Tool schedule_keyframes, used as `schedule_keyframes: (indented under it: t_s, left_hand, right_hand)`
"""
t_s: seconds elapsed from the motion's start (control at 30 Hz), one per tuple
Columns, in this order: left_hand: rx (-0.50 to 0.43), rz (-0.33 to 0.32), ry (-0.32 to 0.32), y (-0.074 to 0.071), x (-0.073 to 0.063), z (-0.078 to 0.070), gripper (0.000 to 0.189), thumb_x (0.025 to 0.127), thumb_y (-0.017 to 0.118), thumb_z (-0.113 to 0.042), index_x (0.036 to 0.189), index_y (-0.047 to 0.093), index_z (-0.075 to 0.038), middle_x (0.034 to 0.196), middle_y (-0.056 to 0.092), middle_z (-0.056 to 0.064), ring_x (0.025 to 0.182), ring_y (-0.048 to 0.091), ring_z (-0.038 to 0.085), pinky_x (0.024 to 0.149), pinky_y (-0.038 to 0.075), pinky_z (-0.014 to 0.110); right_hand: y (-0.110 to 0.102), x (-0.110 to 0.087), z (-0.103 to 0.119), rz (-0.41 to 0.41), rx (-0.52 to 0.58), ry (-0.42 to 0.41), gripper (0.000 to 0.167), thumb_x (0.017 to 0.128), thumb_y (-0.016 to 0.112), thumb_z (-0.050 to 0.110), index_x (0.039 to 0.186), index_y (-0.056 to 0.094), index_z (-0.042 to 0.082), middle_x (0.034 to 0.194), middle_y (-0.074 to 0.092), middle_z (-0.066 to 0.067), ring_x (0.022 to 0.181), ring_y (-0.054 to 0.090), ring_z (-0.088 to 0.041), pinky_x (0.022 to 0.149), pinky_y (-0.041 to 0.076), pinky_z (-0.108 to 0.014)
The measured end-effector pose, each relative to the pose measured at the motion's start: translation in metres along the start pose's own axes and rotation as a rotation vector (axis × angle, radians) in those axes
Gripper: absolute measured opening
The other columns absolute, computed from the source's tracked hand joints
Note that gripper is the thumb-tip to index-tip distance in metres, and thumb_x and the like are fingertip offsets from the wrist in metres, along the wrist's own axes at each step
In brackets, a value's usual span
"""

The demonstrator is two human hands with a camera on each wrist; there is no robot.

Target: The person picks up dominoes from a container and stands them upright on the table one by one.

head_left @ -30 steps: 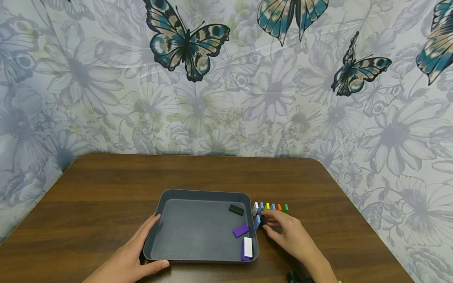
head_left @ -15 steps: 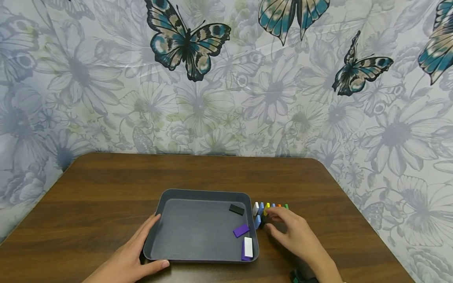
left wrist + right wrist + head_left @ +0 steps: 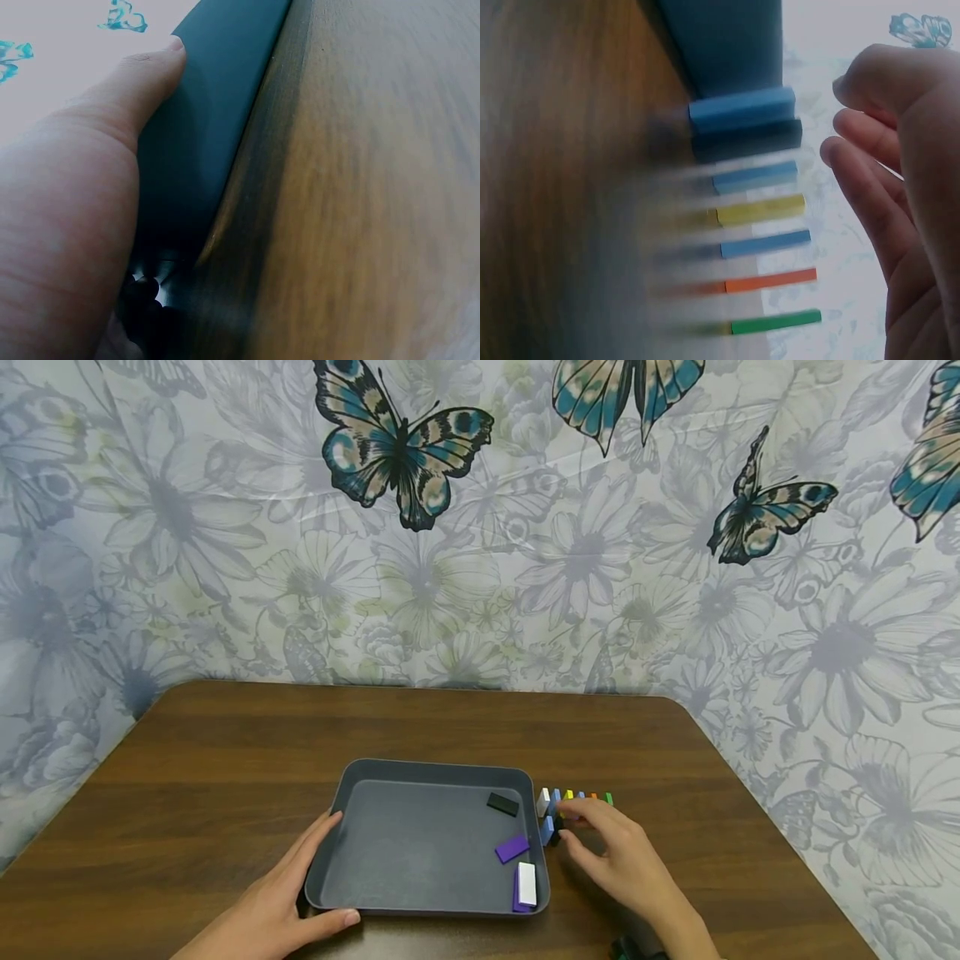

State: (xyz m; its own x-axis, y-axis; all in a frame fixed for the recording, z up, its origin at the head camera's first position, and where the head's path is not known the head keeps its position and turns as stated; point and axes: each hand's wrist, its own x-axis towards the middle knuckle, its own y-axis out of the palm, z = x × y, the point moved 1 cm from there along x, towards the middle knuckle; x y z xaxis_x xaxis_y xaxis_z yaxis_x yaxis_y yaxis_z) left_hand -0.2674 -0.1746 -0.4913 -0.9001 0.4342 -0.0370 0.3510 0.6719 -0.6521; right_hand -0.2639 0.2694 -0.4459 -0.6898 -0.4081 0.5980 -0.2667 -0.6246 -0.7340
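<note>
A grey tray (image 3: 412, 852) lies on the table with my left hand (image 3: 281, 893) at its near left corner; the thumb lies straight along the near wall and the fingers touch the left side. Just right of the tray, small domino-like blocks stand upright: a blue block (image 3: 742, 110) and a black block (image 3: 748, 140) in front, a row behind them. My right hand (image 3: 618, 860) hovers over the black block. In the right wrist view its fingertips are apart from the blocks, with nothing between them. Part of the black block is hidden by the hand in the head view.
Inside the tray lie a black block (image 3: 502, 804), a purple block (image 3: 512, 849) and a white block (image 3: 527, 883) on another purple one. The back row includes white (image 3: 543, 802), yellow (image 3: 761, 211), orange (image 3: 771, 280) and green (image 3: 776, 322) blocks. A patterned cloth hangs behind the table.
My right hand, earlier with its fingertips at the black block, moved slightly right and away, then came back a little left. The left hand and tray have stayed put.
</note>
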Motion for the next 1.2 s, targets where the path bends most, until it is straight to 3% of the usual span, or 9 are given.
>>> schedule_keyframes:
  t_s: [0.3, 0.4, 0.6, 1.03, 1.2]
  left_hand:
    - [0.023, -0.034, 0.006, -0.003, 0.000, -0.004, 0.110, 0.085, 0.077, -0.062, 0.167, 0.011, -0.029, 0.171, 0.013, 0.021, 0.147, 0.030, 0.057, 0.093, 0.048, 0.069]
    - [0.028, -0.040, 0.011, -0.004, -0.001, -0.003, 0.110, 0.084, 0.077, -0.063, 0.166, 0.011, -0.029, 0.170, 0.014, 0.021, 0.147, 0.030, 0.056, 0.094, 0.047, 0.069]
    - [0.022, -0.028, 0.004, -0.003, -0.001, -0.002, 0.111, 0.085, 0.077, -0.062, 0.167, 0.012, -0.027, 0.170, 0.013, 0.022, 0.146, 0.030, 0.058, 0.093, 0.048, 0.069]
    - [0.010, -0.026, 0.009, -0.002, -0.002, -0.002, 0.110, 0.085, 0.077, -0.062, 0.166, 0.012, -0.028, 0.170, 0.013, 0.021, 0.147, 0.030, 0.057, 0.094, 0.048, 0.068]
    - [0.015, -0.030, 0.010, -0.001, -0.002, -0.002, 0.110, 0.085, 0.077, -0.062, 0.166, 0.012, -0.028, 0.171, 0.014, 0.021, 0.147, 0.030, 0.056, 0.095, 0.047, 0.068]
  right_hand:
    - [0.005, 0.014, 0.009, -0.011, 0.031, -0.030, 0.047, 0.085, 0.079, -0.004, 0.128, 0.067, 0.013, 0.117, 0.073, -0.006, 0.098, 0.073, -0.020, 0.087, 0.056, -0.020]
    - [0.008, 0.018, 0.011, -0.013, 0.030, -0.044, 0.045, 0.085, 0.078, -0.004, 0.127, 0.068, 0.010, 0.119, 0.072, -0.005, 0.099, 0.072, -0.020, 0.085, 0.058, -0.025]
    - [0.008, 0.021, 0.012, 0.007, 0.015, -0.021, 0.044, 0.087, 0.079, -0.001, 0.128, 0.067, 0.010, 0.120, 0.072, -0.006, 0.099, 0.072, -0.019, 0.082, 0.060, -0.032]
    - [0.015, 0.038, 0.018, 0.059, -0.031, 0.024, 0.039, 0.091, 0.080, 0.009, 0.128, 0.068, 0.009, 0.121, 0.072, -0.004, 0.097, 0.071, -0.015, 0.076, 0.060, -0.033]
    - [0.020, 0.045, 0.020, 0.108, -0.027, 0.060, 0.039, 0.092, 0.078, 0.013, 0.129, 0.068, 0.007, 0.123, 0.072, -0.004, 0.100, 0.073, -0.020, 0.085, 0.060, -0.032]
